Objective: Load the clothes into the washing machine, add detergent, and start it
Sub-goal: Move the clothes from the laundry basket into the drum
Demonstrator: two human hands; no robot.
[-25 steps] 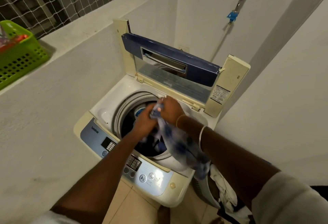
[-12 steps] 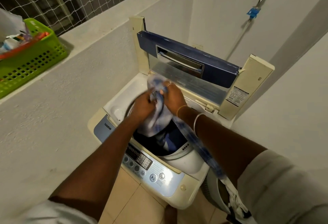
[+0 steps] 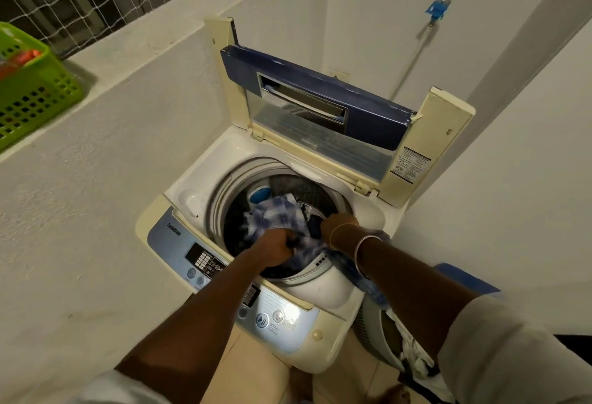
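Stage: loading under way; detergent and start not yet reached, judging from the raised lid and the cloth only half in.
Washing machine [image 3: 320, 291]: top-loader, lid [image 3: 320, 96] folded up and back, drum [image 3: 221, 201] open and partly filled.
Checked garment [image 3: 275, 214]: blue-and-white, bunched on darker laundry [image 3: 315, 225] in the drum; tail trailing over the front rim, under the right forearm, toward the floor.
Laundry basket [image 3: 368, 330]: on the floor just right of the machine, more clothes [image 3: 413, 352] inside, left to load.
Detergent: none identifiable in view.
Start/pause button [image 3: 262, 320]: on the front panel [image 3: 173, 237], untouched, just beside the left forearm.
Left hand [image 3: 282, 245]: at the near edge of the drum mouth, knuckles up, fingers clenched into the checked garment.
Right hand [image 3: 339, 227]: plunged in at the right rim, back of hand up, fingers buried in cloth; grip impossible to tell.
Arms: both extended forward and down, forearms converging over the front panel.
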